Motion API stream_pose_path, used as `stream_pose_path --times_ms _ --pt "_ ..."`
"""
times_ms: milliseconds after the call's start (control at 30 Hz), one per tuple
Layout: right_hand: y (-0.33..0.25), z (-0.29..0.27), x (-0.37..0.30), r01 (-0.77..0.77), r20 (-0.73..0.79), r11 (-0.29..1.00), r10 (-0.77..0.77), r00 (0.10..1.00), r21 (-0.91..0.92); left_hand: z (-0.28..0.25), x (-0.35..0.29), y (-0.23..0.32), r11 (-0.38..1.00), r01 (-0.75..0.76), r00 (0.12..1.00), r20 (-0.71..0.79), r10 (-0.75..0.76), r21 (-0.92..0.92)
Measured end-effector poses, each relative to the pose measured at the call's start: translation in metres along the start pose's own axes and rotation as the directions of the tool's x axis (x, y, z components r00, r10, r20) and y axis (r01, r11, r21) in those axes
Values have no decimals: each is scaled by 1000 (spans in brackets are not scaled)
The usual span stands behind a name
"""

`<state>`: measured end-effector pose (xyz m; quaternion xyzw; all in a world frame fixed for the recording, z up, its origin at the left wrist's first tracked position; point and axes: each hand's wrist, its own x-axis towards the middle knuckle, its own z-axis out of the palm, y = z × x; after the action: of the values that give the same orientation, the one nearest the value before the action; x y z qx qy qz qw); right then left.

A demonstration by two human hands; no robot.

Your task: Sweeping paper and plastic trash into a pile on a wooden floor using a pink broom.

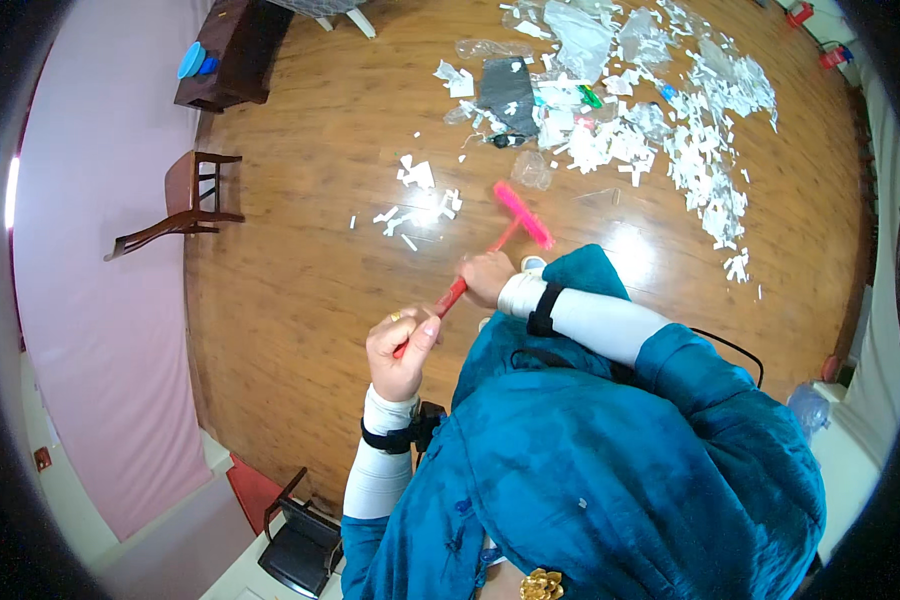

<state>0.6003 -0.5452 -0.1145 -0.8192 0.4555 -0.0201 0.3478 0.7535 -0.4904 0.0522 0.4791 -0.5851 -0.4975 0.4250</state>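
Observation:
Both my hands are wrapped round the red handle of a broom (524,214) with a bright pink head. My left hand (400,350) grips the upper end of the handle, thumb folded over it. Further down, nearer the head, my right hand (487,278) closes round the same handle. The broom's head is low over the wooden floor, beyond my feet; whether its bristles touch the boards I cannot tell. Left of the head lies a small scatter of white paper scraps (420,175). A crumpled clear plastic piece (532,170) lies just past it.
A large spread of paper scraps and plastic film (578,40) covers the far right floor, with a dark grey flat piece (508,95) in it. A wooden chair (182,190) and dark cabinet (235,50) stand at left. A black chair (300,550) is at lower left.

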Motion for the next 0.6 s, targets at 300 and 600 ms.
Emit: stream_pose_path --times_ms 300,600 --pt "58 -21 -7 -201 -16 956 203 979 -213 33 12 -39 989 88 994 -56 -95 -117" --pt "34 9 -27 -29 19 999 29 999 -19 15 7 -4 995 93 982 160 -98 36"
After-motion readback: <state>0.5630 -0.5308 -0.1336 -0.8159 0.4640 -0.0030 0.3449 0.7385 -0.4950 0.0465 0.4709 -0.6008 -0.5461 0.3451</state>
